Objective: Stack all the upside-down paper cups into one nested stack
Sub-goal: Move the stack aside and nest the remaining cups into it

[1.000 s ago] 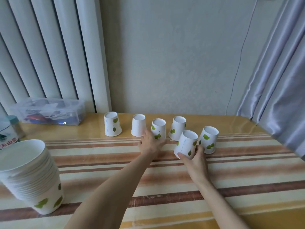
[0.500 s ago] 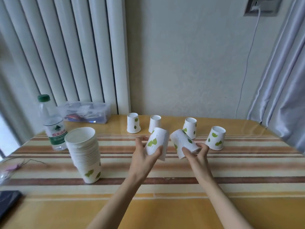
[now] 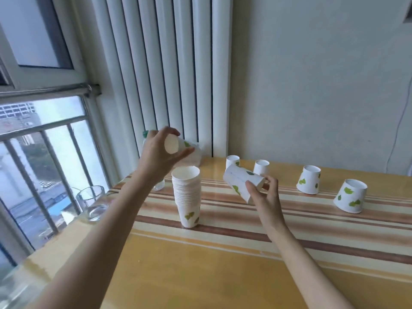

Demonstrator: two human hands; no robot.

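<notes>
A tall nested stack of white paper cups (image 3: pixel 187 195) with green leaf prints stands on the striped table. My left hand (image 3: pixel 159 152) holds one leaf-print cup (image 3: pixel 180 149) on its side just above the stack's top. To the right of the stack, my right hand (image 3: pixel 264 194) grips a second cup (image 3: pixel 242 182), tilted on its side above the table. Several upside-down cups rest further back and right: one cup (image 3: pixel 233 162), another cup (image 3: pixel 261 167), a third cup (image 3: pixel 309 179) and the nearest cup (image 3: pixel 350 198).
A clear glass (image 3: pixel 92 202) stands near the table's left edge by the window. A water bottle (image 3: pixel 153 175) is partly hidden behind my left hand. A plastic box (image 3: pixel 198 160) sits at the back by the wall. A cable (image 3: pixel 399 128) hangs down the wall at right.
Both hands lifted a cup each off the table and carried them left; my left hand now holds its cup over the stack. The view swung left, showing the window.
</notes>
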